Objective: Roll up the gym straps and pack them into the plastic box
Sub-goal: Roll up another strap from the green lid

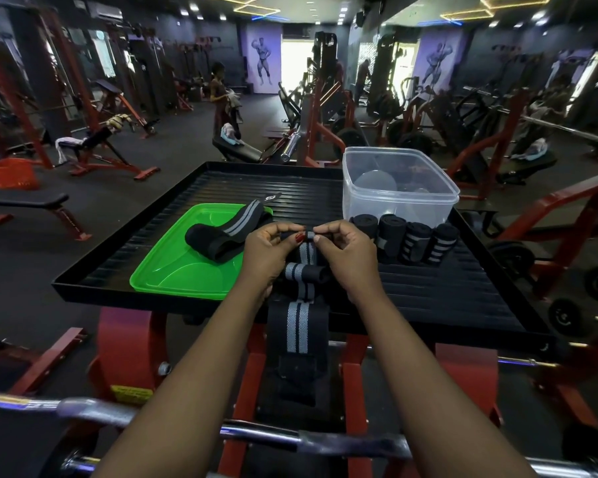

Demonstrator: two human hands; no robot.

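Black grey-striped strap (297, 326) drapes lengthwise, front-to-back, over the tray (84, 290) edge.

black ridged tray (428, 288) carries a green lid (173, 267), a clear plastic box (394, 205) and four rolled straps (416, 241).

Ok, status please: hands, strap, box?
Left hand and right hand pinch far end of black grey-striped strap. Four rolled black straps in front of clear plastic box. Nothing blocking.

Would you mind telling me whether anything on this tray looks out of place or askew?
Nothing looks damaged. The strap pinched by the left hand and right hand trails over the black tray at its near edge. A loose strap lies unrolled across the green lid; four rolled straps sit beside the plastic box, not inside.
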